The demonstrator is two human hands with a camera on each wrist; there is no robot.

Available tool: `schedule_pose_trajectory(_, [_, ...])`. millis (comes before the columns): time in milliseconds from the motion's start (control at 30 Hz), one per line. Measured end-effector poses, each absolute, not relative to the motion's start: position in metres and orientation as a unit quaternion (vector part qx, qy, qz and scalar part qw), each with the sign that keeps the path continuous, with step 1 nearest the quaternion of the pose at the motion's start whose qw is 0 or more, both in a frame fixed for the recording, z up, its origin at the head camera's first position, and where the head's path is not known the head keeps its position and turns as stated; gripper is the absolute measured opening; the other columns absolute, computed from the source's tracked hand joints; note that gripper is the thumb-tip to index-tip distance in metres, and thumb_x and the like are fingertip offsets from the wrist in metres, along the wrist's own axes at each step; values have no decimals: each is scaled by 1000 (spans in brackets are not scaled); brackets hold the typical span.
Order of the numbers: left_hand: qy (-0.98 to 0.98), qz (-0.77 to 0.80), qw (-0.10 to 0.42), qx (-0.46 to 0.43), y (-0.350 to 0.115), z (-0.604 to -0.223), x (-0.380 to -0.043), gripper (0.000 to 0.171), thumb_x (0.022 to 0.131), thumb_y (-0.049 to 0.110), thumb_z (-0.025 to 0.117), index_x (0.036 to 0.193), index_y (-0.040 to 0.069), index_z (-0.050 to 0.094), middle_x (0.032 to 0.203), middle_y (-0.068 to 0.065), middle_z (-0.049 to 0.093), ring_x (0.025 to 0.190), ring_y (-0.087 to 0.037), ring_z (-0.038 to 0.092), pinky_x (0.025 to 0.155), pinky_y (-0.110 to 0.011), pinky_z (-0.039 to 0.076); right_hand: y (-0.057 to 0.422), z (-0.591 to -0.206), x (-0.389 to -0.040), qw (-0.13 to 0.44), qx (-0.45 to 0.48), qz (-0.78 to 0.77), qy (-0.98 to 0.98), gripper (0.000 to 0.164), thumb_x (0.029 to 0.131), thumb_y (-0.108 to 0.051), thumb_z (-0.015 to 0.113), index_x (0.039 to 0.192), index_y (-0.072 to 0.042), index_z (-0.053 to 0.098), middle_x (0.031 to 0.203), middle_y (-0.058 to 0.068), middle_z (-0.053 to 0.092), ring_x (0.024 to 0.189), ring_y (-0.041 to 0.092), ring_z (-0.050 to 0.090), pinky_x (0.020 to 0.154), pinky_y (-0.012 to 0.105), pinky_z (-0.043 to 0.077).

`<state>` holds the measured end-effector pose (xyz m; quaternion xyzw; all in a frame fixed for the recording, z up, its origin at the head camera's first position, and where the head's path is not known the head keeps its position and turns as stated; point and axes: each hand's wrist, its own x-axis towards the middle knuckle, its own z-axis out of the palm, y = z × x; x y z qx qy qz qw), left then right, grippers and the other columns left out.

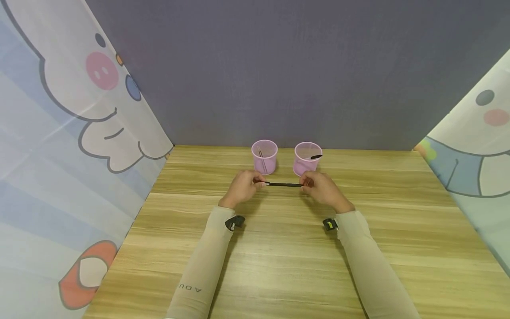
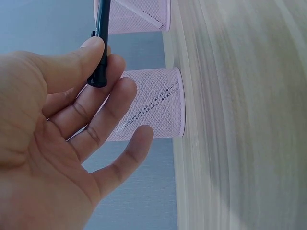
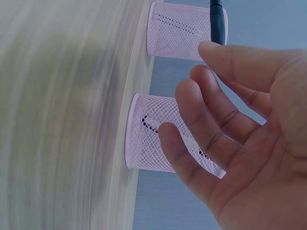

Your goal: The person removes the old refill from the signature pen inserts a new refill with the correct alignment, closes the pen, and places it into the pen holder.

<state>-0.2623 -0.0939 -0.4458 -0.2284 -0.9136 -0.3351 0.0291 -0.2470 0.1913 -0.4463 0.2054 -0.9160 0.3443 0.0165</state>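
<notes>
A slim black pen (image 1: pixel 283 184) lies level between my two hands, in front of two pink mesh cups. My left hand (image 1: pixel 243 187) pinches its left end between thumb and fingers; the left wrist view shows that dark end (image 2: pixel 99 76) at the thumb tip. The right end is pinched by my right hand (image 1: pixel 323 189), whose other fingers are loosely bent in the right wrist view. Behind the left hand stands the left cup (image 1: pixel 270 169), with thin dark sticks inside. The right cup (image 1: pixel 299 168), behind the right hand, contains a black-capped pen (image 1: pixel 316 157) leaning on its rim.
Both cups stand upright near the back edge of the wood-grain table (image 1: pixel 279 257), before a grey panel (image 1: pixel 279 71). Cartoon-printed curtains (image 1: pixel 36 177) hang at the left and right sides. A dark strap device (image 1: pixel 234 222) sits on each wrist.
</notes>
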Motion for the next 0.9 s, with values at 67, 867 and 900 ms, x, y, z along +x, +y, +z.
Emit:
schedule_pose_trajectory(67, [-914, -335, 29, -228, -94, -446, -262, 7, 94, 14, 74, 97, 9, 78, 87, -3, 75, 76, -12, 64, 74, -29, 54, 191, -447, -247, 16, 206, 343, -916, 13, 89, -1, 74, 95, -11, 67, 85, 4, 70, 80, 18, 64, 76, 35, 52])
schedule_pose_trajectory(867, [-916, -331, 34, -223, -95, -446, -263, 6, 94, 14, 74, 96, 9, 78, 88, -2, 75, 78, -13, 64, 74, -30, 54, 191, -445, -247, -5, 206, 350, -914, 10, 95, -16, 73, 100, -8, 74, 87, 3, 73, 77, 14, 64, 75, 32, 53])
schedule_pose_trajectory(900, [-916, -331, 34, -223, -95, -446, -263, 6, 94, 14, 74, 96, 9, 78, 88, -2, 75, 78, -13, 64, 74, -31, 54, 191, -445, -247, -4, 208, 349, -914, 10, 96, -17, 72, 100, -8, 74, 87, 3, 74, 78, 14, 64, 76, 33, 53])
